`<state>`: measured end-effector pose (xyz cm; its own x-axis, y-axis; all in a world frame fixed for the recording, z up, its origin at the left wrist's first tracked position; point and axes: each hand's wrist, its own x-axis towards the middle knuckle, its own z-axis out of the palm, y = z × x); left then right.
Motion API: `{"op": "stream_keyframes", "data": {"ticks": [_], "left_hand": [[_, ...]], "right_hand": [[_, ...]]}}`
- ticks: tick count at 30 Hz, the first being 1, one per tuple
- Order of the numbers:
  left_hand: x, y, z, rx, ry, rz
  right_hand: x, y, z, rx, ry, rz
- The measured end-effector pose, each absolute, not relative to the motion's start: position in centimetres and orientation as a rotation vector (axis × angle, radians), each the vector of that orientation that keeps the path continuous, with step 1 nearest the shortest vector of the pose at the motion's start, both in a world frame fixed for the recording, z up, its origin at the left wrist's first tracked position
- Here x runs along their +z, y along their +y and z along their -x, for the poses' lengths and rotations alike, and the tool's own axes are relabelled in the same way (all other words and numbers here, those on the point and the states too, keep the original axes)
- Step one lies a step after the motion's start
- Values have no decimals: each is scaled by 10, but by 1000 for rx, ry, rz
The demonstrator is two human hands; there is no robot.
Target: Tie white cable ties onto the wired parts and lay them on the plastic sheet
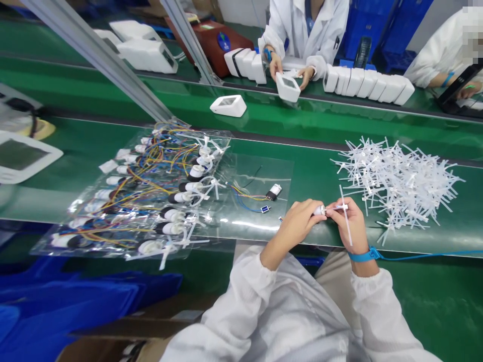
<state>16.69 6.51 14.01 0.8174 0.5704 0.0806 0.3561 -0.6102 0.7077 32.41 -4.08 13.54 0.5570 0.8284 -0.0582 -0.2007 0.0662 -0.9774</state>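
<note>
My left hand [296, 221] is closed round a small white cylindrical part [319, 209] with a metal tip, just above the bench edge. In my right hand [350, 223] a white cross-shaped plastic piece [344, 207] is pinched, its thin arms sticking out past the fingers. The two parts point at each other and nearly meet; I cannot tell whether they touch. Left of my hands, a wired black-and-white motor [274, 191] and a small blue board [265, 209] lie on clear plastic. Right of them is a heap of white cross-shaped pieces [400, 181].
Rows of wired motors with white crosses [151, 191] cover clear bags at left. A blue wrist strap cord [426, 255] runs right from my right wrist. A white device [228, 105] sits on the green belt behind. Across it, a co-worker holds another white device [288, 88].
</note>
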Motion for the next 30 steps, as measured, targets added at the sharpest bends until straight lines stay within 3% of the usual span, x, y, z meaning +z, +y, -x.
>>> {"op": "stream_keyframes", "data": {"ticks": [30], "left_hand": [[138, 67, -165, 424, 598, -2395]], "right_hand": [[124, -45, -333, 820, -719, 1385]]}}
